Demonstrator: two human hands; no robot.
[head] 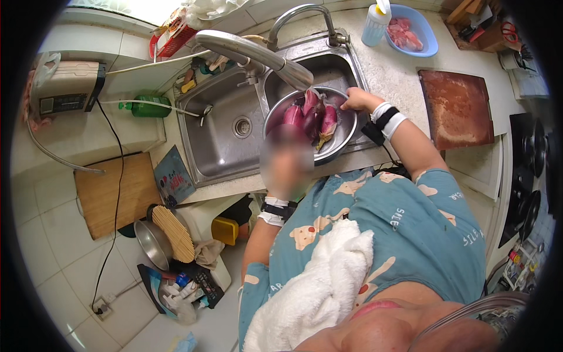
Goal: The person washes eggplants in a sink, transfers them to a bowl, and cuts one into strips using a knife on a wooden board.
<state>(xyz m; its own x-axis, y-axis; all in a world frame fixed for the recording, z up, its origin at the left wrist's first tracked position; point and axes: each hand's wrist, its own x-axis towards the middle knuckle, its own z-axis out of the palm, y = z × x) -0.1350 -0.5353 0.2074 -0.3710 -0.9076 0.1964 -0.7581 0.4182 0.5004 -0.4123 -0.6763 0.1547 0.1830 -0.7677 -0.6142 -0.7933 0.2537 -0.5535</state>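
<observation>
Several purple eggplants (310, 115) lie in a stainless steel basin (347, 132), which rests over the right bowl and front edge of a double sink (220, 149). The spout of a metal faucet (281, 66) points down at the basin, and water seems to fall on the eggplants. My right hand (360, 100) grips the basin's rim at its right side. At the basin's near left side is my left hand (286, 165); a blur covers it, so its fingers and what it touches do not show. Both wrists wear white bands with black straps.
A blue plastic basin of raw meat (430, 42) and a spray bottle (374, 28) stand behind on the right. A brown cutting board (459, 108) lies on the right counter. Left of the sink are a green bottle (151, 106) and a wooden board (118, 193). A second curved faucet (303, 9) rises behind.
</observation>
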